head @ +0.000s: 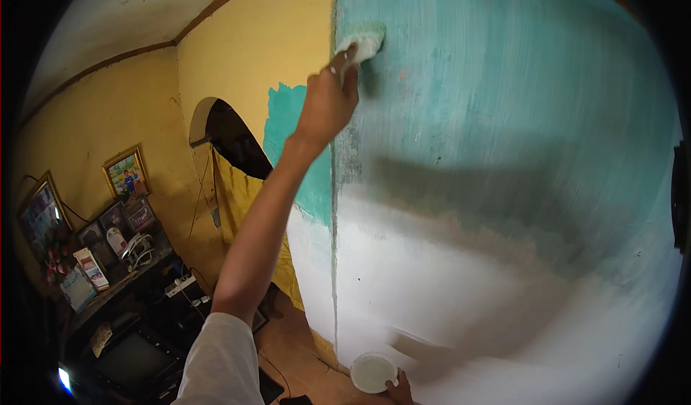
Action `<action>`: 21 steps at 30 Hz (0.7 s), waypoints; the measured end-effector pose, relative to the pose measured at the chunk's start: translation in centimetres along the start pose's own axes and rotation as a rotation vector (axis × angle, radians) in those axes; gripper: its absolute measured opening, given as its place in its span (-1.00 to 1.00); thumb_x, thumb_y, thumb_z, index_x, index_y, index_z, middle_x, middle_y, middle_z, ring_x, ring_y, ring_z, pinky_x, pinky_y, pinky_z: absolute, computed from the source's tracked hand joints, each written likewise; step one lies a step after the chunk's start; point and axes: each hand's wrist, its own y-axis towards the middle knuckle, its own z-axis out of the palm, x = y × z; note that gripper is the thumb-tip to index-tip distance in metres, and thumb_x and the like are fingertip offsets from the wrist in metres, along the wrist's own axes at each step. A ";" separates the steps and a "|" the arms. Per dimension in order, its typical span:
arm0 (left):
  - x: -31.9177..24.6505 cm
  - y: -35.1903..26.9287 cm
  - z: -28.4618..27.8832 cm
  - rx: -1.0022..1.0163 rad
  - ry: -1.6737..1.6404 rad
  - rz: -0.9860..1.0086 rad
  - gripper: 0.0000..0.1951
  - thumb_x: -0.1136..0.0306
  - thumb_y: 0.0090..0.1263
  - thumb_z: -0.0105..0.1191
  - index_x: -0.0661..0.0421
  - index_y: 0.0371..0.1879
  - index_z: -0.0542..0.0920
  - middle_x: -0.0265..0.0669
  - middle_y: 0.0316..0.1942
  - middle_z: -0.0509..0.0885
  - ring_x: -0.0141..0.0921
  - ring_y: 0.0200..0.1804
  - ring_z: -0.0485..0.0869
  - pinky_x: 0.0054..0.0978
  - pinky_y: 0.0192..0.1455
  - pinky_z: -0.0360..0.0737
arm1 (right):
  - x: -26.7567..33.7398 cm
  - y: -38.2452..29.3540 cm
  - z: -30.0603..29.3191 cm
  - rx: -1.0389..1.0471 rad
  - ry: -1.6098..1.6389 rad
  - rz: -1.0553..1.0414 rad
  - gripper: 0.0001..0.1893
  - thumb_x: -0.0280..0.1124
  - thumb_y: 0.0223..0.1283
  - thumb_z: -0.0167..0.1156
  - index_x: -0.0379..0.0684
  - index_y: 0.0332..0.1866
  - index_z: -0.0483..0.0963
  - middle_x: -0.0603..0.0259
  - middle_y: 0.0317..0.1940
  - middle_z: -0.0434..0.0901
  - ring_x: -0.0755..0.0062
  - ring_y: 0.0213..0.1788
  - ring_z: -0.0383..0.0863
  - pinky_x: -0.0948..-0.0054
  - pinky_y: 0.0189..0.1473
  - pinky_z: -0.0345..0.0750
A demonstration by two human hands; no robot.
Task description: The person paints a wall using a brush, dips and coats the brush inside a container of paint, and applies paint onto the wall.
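My left hand (332,95) is raised on an outstretched arm and grips a wide paintbrush (367,41) by its handle. The pale bristles are up against the teal-painted upper part of the wall (486,70), near its vertical corner edge. Low in the view, my right hand (399,390) holds a round tub (374,372) by the rim, thumb on the edge. Whitish liquid fills the visible inside of the tub. Below the streaky teal, the wall is white (405,275), with a shadow falling across it.
Left of the corner, a yellow wall (253,43) bears a solid teal patch (283,119). A yellow curtain (237,200) hangs in an arched doorway (235,135). A cabinet with a television (135,359), framed pictures (127,172) and a power strip (181,286) stands at left. Cables cross the tiled floor (291,345).
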 end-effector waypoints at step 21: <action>-5.2 -38.6 -5.0 0.543 -0.207 -0.524 -0.49 0.49 0.57 0.11 0.05 0.49 0.44 0.18 -0.41 0.67 0.12 -0.39 0.70 -0.10 -0.35 0.59 | 0.0 -1.6 3.7 0.086 0.082 -0.117 -0.37 -0.55 0.28 0.25 -0.31 0.47 0.30 -0.13 0.40 0.48 -0.03 0.40 0.54 0.13 0.41 0.52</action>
